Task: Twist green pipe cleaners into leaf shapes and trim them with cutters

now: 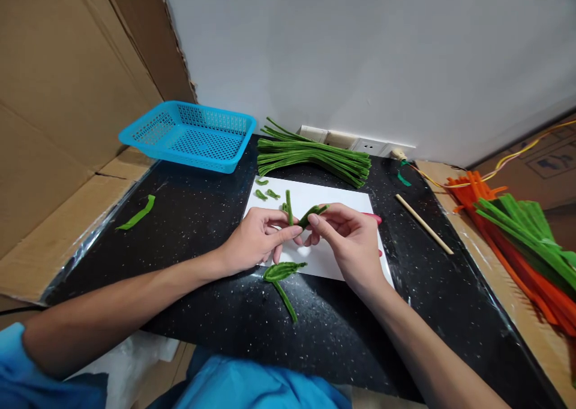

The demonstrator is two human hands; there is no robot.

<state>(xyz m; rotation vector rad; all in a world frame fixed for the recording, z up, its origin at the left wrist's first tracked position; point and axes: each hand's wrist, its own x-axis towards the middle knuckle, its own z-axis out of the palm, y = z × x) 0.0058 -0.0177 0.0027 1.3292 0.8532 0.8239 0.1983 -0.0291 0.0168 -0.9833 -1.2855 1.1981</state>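
Note:
Over a white sheet (321, 187), my left hand (265, 235) and my right hand (351, 235) meet around a green pipe cleaner (288, 208). Its stem stands up at my left fingers, while a bent, leaf-like part (309, 216) is pinched between my right thumb and fingers. Both hands are closed on it; my fingers hide where the parts join. Just below, a finished-looking pipe cleaner leaf (282, 271) with a stem lies on the black tabletop. Several small curled green pieces (261, 194) rest at the sheet's upper left corner.
A bundle of green pipe cleaners (310, 156) lies at the back by the wall sockets (371, 147). A blue basket (193, 139) stands at back left, a green strip (137, 213) before it. To the right are a wooden stick (423, 223) and orange pipe cleaners (508, 253).

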